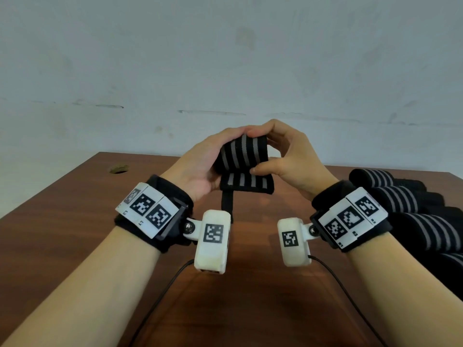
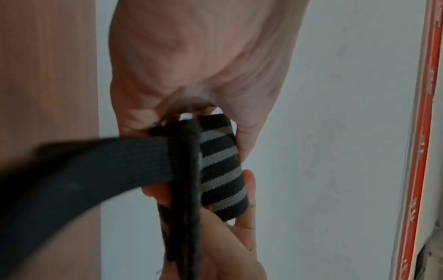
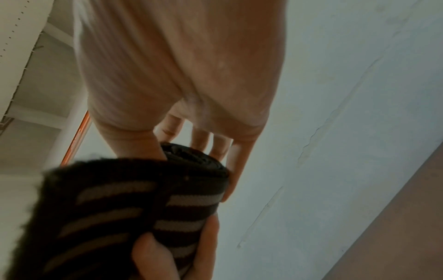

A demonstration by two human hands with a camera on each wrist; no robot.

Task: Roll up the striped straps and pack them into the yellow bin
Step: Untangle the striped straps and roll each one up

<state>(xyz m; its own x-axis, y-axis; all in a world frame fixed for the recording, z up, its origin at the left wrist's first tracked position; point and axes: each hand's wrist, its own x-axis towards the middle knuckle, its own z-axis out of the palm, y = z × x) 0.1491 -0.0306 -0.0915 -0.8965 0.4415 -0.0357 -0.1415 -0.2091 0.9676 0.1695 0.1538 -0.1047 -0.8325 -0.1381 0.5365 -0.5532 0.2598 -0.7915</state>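
A black strap (image 1: pixel 241 156) with grey stripes, mostly wound into a roll, is held in the air above the brown counter (image 1: pixel 75 221), between both hands. Its loose end (image 1: pixel 246 182) hangs as a short striped flap below the roll, and a narrow plain black tail (image 1: pixel 226 204) drops from that flap until the left wrist camera housing hides it. The left hand (image 1: pixel 200 166) cups the roll's left end, its fingers curled over the top. The right hand (image 1: pixel 288 161) pinches the right end: thumb on the near face, fingers behind. In the right wrist view the roll's coiled end shows, dark and blurred. More striped straps (image 1: pixel 406 209) lie heaped on the counter at the right, cut off by the frame edge and partly hidden behind the right wrist.
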